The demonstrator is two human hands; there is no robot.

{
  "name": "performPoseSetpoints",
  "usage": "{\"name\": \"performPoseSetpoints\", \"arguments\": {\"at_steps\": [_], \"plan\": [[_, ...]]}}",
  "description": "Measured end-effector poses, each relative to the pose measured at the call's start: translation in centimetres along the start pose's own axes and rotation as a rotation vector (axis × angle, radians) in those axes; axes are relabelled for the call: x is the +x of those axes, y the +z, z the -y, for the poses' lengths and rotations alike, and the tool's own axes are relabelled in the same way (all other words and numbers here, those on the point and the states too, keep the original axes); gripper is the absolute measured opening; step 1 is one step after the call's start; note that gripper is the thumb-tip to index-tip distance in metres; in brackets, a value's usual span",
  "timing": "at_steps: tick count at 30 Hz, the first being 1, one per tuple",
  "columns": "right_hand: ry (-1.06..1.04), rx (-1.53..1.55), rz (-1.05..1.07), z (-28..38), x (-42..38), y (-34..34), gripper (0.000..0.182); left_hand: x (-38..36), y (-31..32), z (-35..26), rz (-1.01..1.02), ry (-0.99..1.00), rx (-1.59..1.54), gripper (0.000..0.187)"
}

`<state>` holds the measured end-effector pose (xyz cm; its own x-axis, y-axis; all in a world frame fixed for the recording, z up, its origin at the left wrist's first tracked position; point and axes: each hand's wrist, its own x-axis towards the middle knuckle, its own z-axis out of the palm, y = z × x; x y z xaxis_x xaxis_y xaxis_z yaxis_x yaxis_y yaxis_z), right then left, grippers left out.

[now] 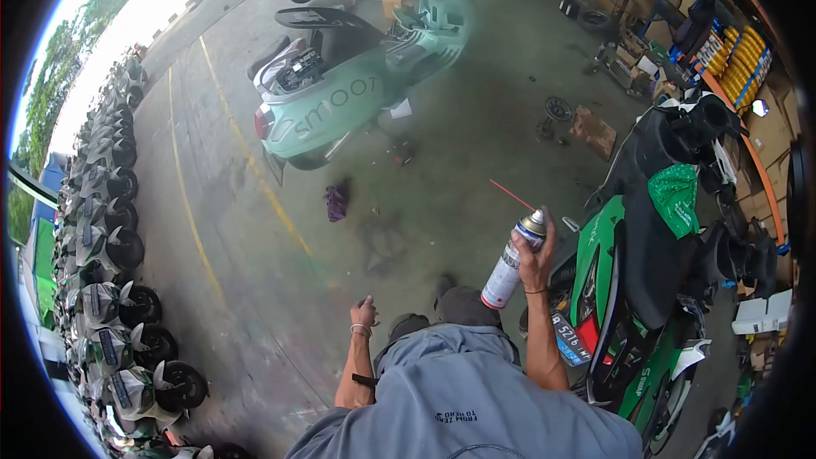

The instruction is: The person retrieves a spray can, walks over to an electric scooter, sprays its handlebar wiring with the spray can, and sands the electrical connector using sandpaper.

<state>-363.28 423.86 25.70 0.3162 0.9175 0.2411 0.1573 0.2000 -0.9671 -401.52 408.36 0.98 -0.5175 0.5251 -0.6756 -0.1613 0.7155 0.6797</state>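
My right hand (535, 259) is wrapped round a white aerosol spray can (507, 270) with a red band at its base. From the can's nozzle a thin red straw (512, 195) points up and left. My left hand (364, 313) hangs low at my left side with its fingers curled in, and nothing shows in it. Ahead of me a mint-green scooter (336, 123) stands with its seat raised and the space under it exposed. Neither hand touches the scooter.
A green and black scooter (595, 263) stands close on my right, a green cloth (674, 200) on its seat. A purple rag (337, 201) and a cardboard piece (592, 132) lie on the floor. Rows of parked scooters (127, 323) line the left; shelving (748, 123) stands at right.
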Motion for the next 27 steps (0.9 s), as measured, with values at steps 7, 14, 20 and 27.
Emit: {"name": "performPoseSetpoints", "arguments": {"at_steps": [7,14,20,27], "plan": [[-0.211,-0.109,0.029,1.3,19.7,7.9,0.070,8.7,7.6,-21.6,0.031,0.069,-0.195,0.046],[-0.327,-0.187,0.067,-2.4,38.5,18.5,0.063,21.8,17.7,-42.9,0.028,0.535,-0.098,0.063],[-0.597,-0.394,0.050,1.4,55.6,28.9,0.061,26.8,25.3,-65.9,0.259,0.648,-0.164,0.075],[-0.499,-0.415,0.102,1.0,68.2,34.8,0.062,28.8,35.3,-84.3,0.326,0.657,0.008,0.082]]}}
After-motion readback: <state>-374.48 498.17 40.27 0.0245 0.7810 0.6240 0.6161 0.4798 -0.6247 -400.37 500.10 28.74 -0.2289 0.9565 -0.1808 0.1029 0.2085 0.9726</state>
